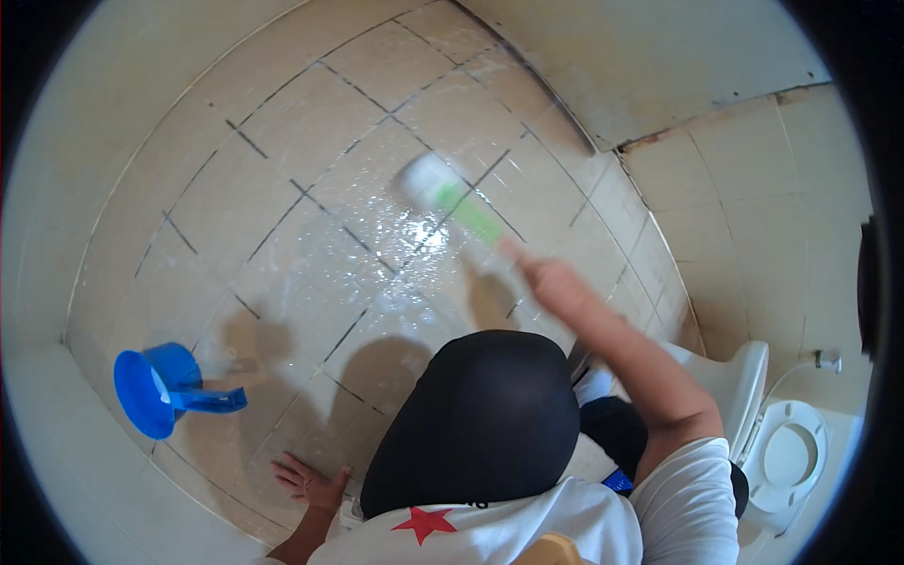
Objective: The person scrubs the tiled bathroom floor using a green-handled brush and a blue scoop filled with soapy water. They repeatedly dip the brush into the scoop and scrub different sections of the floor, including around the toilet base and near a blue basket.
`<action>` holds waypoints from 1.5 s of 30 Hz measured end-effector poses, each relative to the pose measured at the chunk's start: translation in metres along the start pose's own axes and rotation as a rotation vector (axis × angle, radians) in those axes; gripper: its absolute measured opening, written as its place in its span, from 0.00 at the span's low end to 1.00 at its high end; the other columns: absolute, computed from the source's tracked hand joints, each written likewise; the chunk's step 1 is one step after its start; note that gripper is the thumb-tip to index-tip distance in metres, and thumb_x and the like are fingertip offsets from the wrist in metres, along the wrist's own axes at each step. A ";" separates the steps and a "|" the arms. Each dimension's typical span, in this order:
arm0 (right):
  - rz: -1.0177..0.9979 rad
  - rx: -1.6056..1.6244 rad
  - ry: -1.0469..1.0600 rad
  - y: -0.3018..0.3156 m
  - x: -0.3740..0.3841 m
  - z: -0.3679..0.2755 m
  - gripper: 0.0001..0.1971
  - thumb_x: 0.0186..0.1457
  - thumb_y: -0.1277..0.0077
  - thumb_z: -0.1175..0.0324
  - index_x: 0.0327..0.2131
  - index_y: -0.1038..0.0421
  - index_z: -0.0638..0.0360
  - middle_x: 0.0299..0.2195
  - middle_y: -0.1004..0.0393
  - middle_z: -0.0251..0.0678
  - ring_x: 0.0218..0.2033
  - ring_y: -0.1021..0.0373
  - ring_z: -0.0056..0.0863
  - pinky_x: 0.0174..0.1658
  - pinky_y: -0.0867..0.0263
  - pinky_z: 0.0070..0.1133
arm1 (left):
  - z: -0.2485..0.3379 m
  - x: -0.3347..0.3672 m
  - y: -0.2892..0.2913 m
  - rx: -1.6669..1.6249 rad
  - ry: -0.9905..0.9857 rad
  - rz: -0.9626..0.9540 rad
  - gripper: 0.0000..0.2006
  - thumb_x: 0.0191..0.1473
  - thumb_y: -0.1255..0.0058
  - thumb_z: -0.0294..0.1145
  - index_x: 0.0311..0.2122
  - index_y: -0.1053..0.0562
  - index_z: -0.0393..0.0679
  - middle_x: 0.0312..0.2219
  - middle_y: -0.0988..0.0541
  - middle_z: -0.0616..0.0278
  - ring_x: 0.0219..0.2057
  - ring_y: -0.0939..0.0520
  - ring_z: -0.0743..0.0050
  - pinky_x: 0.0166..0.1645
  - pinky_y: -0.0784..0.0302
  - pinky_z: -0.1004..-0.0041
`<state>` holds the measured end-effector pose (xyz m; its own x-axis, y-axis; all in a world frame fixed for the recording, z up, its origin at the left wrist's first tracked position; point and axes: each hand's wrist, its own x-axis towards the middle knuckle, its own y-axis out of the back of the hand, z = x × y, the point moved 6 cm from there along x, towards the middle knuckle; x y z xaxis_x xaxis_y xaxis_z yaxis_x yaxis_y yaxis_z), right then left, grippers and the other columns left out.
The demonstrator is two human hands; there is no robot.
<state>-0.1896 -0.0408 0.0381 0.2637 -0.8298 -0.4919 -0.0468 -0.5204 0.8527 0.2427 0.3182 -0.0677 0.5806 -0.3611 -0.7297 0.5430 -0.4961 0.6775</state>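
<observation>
On wet tiles (311,235) — brush (443,193) in right grip (556,282).

One view only, from a head-worn fisheye camera looking steeply down from above the person's knee (471,424) onto a wet tiled floor (282,188). It faces forward and down, toward the corner where floor meets wall (659,66). The near range is close; tile lines bend toward the dark rim. A toilet (786,452) sits at lower right, apparently close beside the person. No second view is supplied for overlap.
</observation>
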 end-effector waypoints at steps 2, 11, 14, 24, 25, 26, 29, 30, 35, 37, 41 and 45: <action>-0.241 0.086 0.281 0.011 -0.050 -0.089 0.25 0.56 0.65 0.67 0.59 0.47 0.41 0.31 0.26 0.49 0.31 0.28 0.45 0.37 0.32 0.36 | -0.005 -0.001 -0.003 -0.016 0.000 -0.001 0.69 0.26 0.31 0.50 0.63 0.74 0.51 0.62 0.78 0.45 0.62 0.73 0.35 0.53 0.55 0.29; 0.223 0.062 -0.479 0.032 -0.036 0.144 0.26 0.58 0.63 0.67 0.60 0.50 0.31 0.25 0.27 0.50 0.28 0.29 0.44 0.33 0.33 0.35 | -0.005 0.015 -0.008 0.052 0.030 0.066 0.67 0.28 0.33 0.54 0.63 0.72 0.49 0.62 0.75 0.44 0.62 0.68 0.33 0.54 0.52 0.32; 0.110 0.056 -0.166 0.014 -0.053 0.120 0.28 0.58 0.63 0.68 0.60 0.52 0.24 0.26 0.27 0.50 0.27 0.29 0.45 0.33 0.33 0.35 | -0.018 0.042 -0.007 -0.005 -0.062 0.253 0.61 0.34 0.39 0.57 0.64 0.67 0.46 0.63 0.70 0.45 0.63 0.64 0.38 0.60 0.53 0.42; 0.073 0.045 -0.468 -0.001 -0.184 0.303 0.26 0.58 0.63 0.66 0.60 0.49 0.32 0.29 0.27 0.52 0.32 0.28 0.45 0.37 0.33 0.35 | 0.126 0.063 0.175 -2.256 -0.285 0.081 0.30 0.55 0.59 0.56 0.53 0.42 0.42 0.59 0.41 0.56 0.60 0.40 0.59 0.61 0.49 0.53; 0.109 0.017 -0.705 -0.013 -0.210 0.374 0.26 0.58 0.63 0.65 0.60 0.50 0.33 0.31 0.26 0.51 0.31 0.28 0.43 0.36 0.33 0.35 | 0.140 0.077 0.175 -2.293 -0.320 0.032 0.26 0.56 0.58 0.53 0.49 0.39 0.42 0.57 0.38 0.56 0.58 0.37 0.59 0.59 0.44 0.54; 0.092 0.035 -0.932 -0.020 -0.227 0.413 0.26 0.59 0.64 0.65 0.61 0.51 0.31 0.33 0.26 0.49 0.29 0.28 0.40 0.33 0.32 0.34 | 0.147 0.093 0.184 -2.332 -0.369 0.009 0.21 0.56 0.57 0.49 0.46 0.37 0.42 0.55 0.34 0.57 0.56 0.34 0.59 0.57 0.40 0.54; 0.231 0.416 -0.999 -0.013 -0.197 0.377 0.26 0.58 0.62 0.61 0.61 0.51 0.36 0.34 0.26 0.48 0.31 0.28 0.41 0.36 0.32 0.34 | 0.077 0.154 0.259 -2.276 -0.738 -0.080 0.08 0.56 0.57 0.34 0.37 0.35 0.42 0.32 0.27 0.57 0.39 0.26 0.61 0.47 0.30 0.63; 0.276 0.619 -1.033 -0.009 -0.199 0.343 0.27 0.58 0.60 0.60 0.61 0.51 0.39 0.34 0.26 0.49 0.34 0.28 0.44 0.40 0.33 0.35 | 0.067 0.155 0.277 -2.236 -0.812 -0.106 0.06 0.56 0.58 0.32 0.37 0.35 0.42 0.28 0.28 0.57 0.35 0.26 0.62 0.45 0.29 0.65; 0.548 0.552 -0.711 -0.081 -0.245 0.358 0.17 0.56 0.56 0.56 0.46 0.32 0.51 0.27 0.27 0.50 0.27 0.31 0.46 0.37 0.33 0.34 | 0.183 0.045 0.219 -2.097 -0.570 -0.381 0.10 0.54 0.56 0.31 0.42 0.34 0.42 0.19 0.34 0.62 0.22 0.29 0.70 0.30 0.31 0.71; 0.546 0.560 -0.575 -0.073 -0.238 0.331 0.16 0.56 0.55 0.55 0.40 0.29 0.55 0.25 0.28 0.50 0.27 0.31 0.46 0.37 0.34 0.33 | 0.198 -0.010 0.213 -1.913 -0.600 -0.395 0.11 0.54 0.56 0.31 0.42 0.34 0.41 0.19 0.34 0.63 0.20 0.30 0.71 0.28 0.32 0.72; 0.550 0.550 -0.433 -0.047 -0.248 0.316 0.15 0.56 0.54 0.56 0.38 0.30 0.56 0.25 0.28 0.49 0.29 0.30 0.46 0.34 0.35 0.33 | 0.238 -0.087 0.201 -1.497 -0.643 -0.476 0.13 0.53 0.55 0.31 0.44 0.34 0.41 0.18 0.35 0.64 0.18 0.31 0.73 0.24 0.35 0.73; 0.805 0.487 -0.203 0.008 -0.253 0.282 0.13 0.57 0.55 0.57 0.42 0.31 0.51 0.24 0.29 0.44 0.27 0.31 0.43 0.31 0.35 0.32 | 0.317 -0.101 0.220 -0.889 -0.729 -0.628 0.19 0.51 0.51 0.32 0.49 0.37 0.41 0.16 0.35 0.68 0.11 0.36 0.79 0.17 0.43 0.76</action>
<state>-0.5280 0.1084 0.1201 -0.1922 -0.9700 0.1491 -0.5476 0.2320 0.8039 0.1114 -0.0044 0.1259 -0.2242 -0.7406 -0.6334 0.9740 -0.1494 -0.1701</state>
